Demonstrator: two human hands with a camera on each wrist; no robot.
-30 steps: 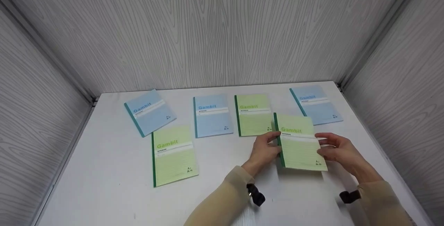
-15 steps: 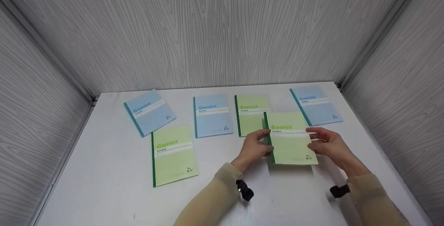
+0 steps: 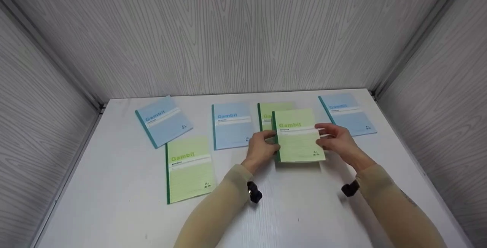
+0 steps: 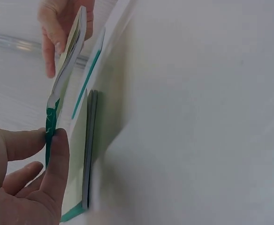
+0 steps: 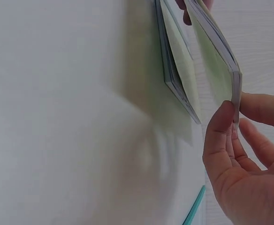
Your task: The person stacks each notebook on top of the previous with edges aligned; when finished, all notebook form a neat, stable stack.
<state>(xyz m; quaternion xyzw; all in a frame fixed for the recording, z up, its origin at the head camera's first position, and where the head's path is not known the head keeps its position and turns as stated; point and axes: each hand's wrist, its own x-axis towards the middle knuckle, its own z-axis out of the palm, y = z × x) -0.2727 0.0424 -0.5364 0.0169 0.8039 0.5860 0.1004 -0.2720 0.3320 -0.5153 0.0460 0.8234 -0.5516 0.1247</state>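
A light green notebook [image 3: 298, 137] with a dark green spine is held in the air between both hands. My left hand [image 3: 262, 150] pinches its spine, thumb on one side and fingers on the other, as the left wrist view confirms. The opposite edge is pinched by my right hand [image 3: 340, 143]; in the right wrist view the notebook [image 5: 216, 42] hangs apart from the table. Below and behind it lies another green notebook [image 3: 265, 112], partly covered from the head camera. A blue notebook [image 3: 232, 128] is just left of my left hand.
On the white table [image 3: 114, 187], a tilted blue notebook [image 3: 163, 120] touches or overlaps the top of a green notebook [image 3: 190, 175] at the left. Another blue notebook [image 3: 350, 113] lies at the back right, behind my right hand. Grey wood-patterned panels [image 3: 243, 35] enclose the table's back and sides.
Both hands have carried the green notebook leftward and toward the back, so that it now covers more of the green notebook behind it. The other notebooks have stayed put.
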